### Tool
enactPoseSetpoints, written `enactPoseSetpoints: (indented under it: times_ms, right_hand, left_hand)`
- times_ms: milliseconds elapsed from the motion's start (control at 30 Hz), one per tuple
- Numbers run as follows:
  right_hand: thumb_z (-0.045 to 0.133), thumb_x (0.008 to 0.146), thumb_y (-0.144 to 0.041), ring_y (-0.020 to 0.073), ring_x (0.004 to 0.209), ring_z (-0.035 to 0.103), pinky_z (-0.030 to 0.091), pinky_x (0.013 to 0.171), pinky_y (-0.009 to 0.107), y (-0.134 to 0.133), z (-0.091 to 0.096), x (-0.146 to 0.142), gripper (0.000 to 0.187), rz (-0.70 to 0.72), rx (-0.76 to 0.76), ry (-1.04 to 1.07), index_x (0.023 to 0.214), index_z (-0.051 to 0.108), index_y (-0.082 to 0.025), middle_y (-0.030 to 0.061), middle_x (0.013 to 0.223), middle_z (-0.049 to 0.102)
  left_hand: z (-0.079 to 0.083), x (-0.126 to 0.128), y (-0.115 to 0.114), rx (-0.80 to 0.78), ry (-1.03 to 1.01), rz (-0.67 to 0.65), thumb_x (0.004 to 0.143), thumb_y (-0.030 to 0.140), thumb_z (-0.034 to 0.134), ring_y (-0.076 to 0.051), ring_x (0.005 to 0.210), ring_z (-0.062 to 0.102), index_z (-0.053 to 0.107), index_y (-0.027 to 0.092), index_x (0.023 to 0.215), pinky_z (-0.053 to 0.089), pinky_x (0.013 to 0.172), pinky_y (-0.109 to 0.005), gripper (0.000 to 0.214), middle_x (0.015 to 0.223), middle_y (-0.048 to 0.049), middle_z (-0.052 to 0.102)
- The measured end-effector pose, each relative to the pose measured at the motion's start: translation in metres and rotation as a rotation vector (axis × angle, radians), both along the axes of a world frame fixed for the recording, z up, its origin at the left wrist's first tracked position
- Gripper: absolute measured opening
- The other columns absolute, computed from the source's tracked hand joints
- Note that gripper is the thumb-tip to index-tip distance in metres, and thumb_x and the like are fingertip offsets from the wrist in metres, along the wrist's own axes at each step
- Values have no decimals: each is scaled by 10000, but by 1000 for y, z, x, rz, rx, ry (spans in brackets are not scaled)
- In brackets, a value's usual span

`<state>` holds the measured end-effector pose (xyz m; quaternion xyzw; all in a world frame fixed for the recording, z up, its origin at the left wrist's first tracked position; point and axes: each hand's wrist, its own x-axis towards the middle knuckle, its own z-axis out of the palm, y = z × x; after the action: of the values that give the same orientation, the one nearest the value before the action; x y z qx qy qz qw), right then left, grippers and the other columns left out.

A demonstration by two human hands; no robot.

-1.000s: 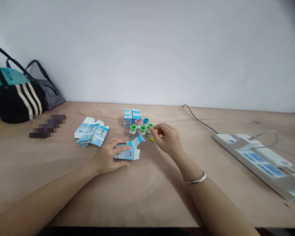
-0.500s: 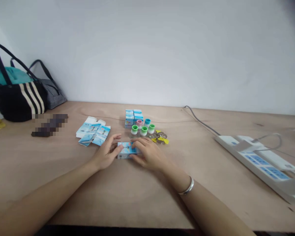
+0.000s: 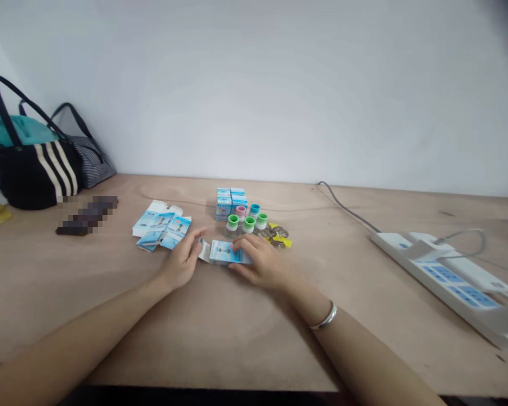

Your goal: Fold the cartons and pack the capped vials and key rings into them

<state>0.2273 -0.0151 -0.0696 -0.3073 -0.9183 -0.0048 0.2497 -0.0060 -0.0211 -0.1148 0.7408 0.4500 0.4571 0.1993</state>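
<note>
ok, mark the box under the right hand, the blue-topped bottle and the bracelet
Box [image 3: 221,251], head view: printed upper face.
Blue-topped bottle [image 3: 254,209], head view: its blue top.
Bracelet [image 3: 330,316], head view: the silver band, on the wrist.

Carton [image 3: 220,252], 1 pc. Small rect. cardboard box, lt blue/wht print; pic. on upper face, text too blurred to read. Pose: flat on tabletop, broad face up, long axis approx. L–R. State: L end unfastened, wht flap [image 3: 204,251] folded out to L; R end hidden, closure n/k. Loc.: just beside front green-capped bottle [image 3: 249,226], on viewer's side, mostly to its L.
</note>
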Motion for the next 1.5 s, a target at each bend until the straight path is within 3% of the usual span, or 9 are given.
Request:
enactPoseSetpoints:
  times_ms: [100,200,333,533,800,1067,1167,1333,1500]
  right_hand:
    - [574,847,-322,244,982,547,401,804,353,0,-1,-1,265,-17,59,-24,1070,527,-188,122,1097,597]
    - [568,826,-270,238,947,554,393,789,349,-3,0,-6,316,15,81,-108,1124,536,-169,126,1053,612]
    - [582,766,-239,216,840,566,387,748,334,-6,-1,-8,315,101,45,-239,1073,588,-167,107,960,638]
    - [562,741,-134,193,786,603,419,753,314,-4,-2,-5,274,154,-57,-208,1001,635,-174,76,878,678]
    - [558,855,-282,165,753,639,470,670,256,0,6,-2,146,-35,-263,453,924,637,-181,43,850,698]
    - [572,823,-305,134,604,551,393,549,236,9,-8,0,191,-193,-329,217,680,555,-180,-3,644,607]
    - [591,817,-373,139,624,574,415,561,242,9,-7,0,204,-215,-376,272,887,579,-182,12,736,634]
    - [624,788,-428,149,657,617,459,580,262,7,-7,1,492,-263,-437,301,1187,459,-192,57,915,654]
    - [621,791,-384,190,742,637,456,618,277,5,-7,0,453,-241,-395,142,1173,474,-191,64,878,679]
  left_hand:
    - [11,-1,-4,196,294,-87,870,300,501,-250,1314,403,425,210,1321,301,1111,-487,466,1370,-97,489]
    - [17,-2,-8,314,529,-174,822,248,559,-248,1241,487,472,222,1294,197,1143,-536,480,1317,-87,544]
    - [16,-4,-8,332,626,-244,795,147,532,-203,1083,603,575,208,1172,289,1121,-480,383,1159,-61,649]
    - [15,-6,-6,314,613,-331,848,180,508,-199,949,651,629,228,1103,507,897,-360,287,1040,-57,690]
    - [17,4,-4,176,126,-126,893,287,506,-143,786,661,591,229,1196,531,677,-237,320,1033,-34,706]
    - [13,4,2,205,320,-131,873,226,522,-160,796,646,680,238,1037,508,713,-270,229,873,-37,698]
    - [25,-3,-1,274,316,-17,866,213,524,-143,801,652,681,243,983,510,721,-244,198,894,-16,698]
    - [58,-49,7,348,157,422,869,296,498,-189,823,645,612,187,1079,511,767,-323,263,958,-57,685]
    - [61,-112,28,27,25,719,733,309,593,-156,702,651,595,199,1088,519,666,-264,372,940,-38,692]
